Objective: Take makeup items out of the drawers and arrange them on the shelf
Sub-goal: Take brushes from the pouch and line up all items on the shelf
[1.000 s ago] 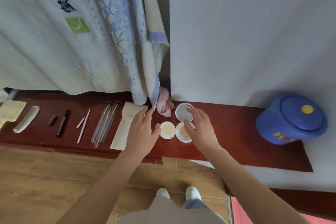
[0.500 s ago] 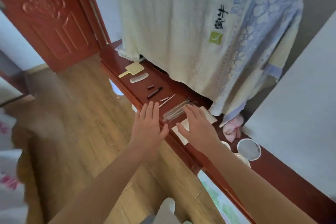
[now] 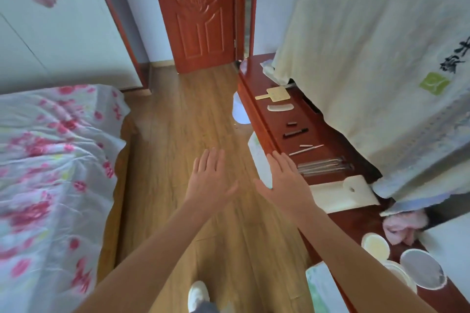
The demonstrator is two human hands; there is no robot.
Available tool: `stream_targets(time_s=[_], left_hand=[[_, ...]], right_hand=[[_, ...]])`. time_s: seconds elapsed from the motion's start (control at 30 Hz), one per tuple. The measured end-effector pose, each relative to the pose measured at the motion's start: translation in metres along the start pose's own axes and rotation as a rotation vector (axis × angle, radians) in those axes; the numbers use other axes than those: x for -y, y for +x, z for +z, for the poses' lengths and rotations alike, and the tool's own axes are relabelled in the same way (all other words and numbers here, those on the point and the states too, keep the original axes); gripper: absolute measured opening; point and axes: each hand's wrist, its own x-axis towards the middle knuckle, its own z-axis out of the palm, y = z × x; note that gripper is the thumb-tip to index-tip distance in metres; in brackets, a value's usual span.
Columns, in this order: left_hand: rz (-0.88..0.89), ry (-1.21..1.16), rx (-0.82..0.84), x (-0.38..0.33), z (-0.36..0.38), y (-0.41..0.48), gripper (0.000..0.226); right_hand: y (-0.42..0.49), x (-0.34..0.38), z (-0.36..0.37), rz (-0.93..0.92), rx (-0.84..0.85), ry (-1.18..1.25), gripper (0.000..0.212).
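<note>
A long red-brown shelf (image 3: 276, 124) runs along the right side. On it lie a cream hand mirror (image 3: 276, 94), a pale comb (image 3: 279, 108), a black pencil (image 3: 296, 132), thin sticks (image 3: 306, 149), several clear-handled brushes (image 3: 325, 167), a cream pouch (image 3: 342, 193), a round puff (image 3: 376, 246) and an open compact (image 3: 422, 272). My left hand (image 3: 209, 178) hovers flat over the wood floor, holding nothing. My right hand (image 3: 286, 183) is spread flat at the shelf's front edge, also holding nothing.
A bed with a pink floral sheet (image 3: 50, 173) fills the left. A red wooden door (image 3: 201, 12) stands at the far end. A cream towel (image 3: 368, 63) hangs over the shelf. A pink cloth (image 3: 404, 226) lies near the compact. White drawer fronts (image 3: 260, 157) show below the shelf.
My view has swung left from the shelf toward the room and door. Both hands left the compact and puff and now hover flat, away from the items.
</note>
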Motion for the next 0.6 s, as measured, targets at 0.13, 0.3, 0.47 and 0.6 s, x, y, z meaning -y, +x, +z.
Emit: stream_targets(time_s=[0.13,0.3,0.47,0.6], left_hand=[[-0.046,-0.031,-0.027,0.034,-0.009,-0.002,0.081],[-0.066,-0.053,-0.018,0.091,-0.014,0.007,0.082],[-0.028,-0.034,-0.012,0.149,-0.022,0.025,0.082],[-0.004,-0.002,-0.022,0.184,-0.025,0.05,0.081]], right_hand=[[0.015,0.033,0.013,-0.044,0.004,0.005,0.077],[0.04,0.076,0.033,-0.07,0.023,0.009,0.085],[0.069,0.119,0.057,-0.034,0.067,0.012,0.091],[0.094,0.145,0.071,0.018,0.048,0.031,0.083]])
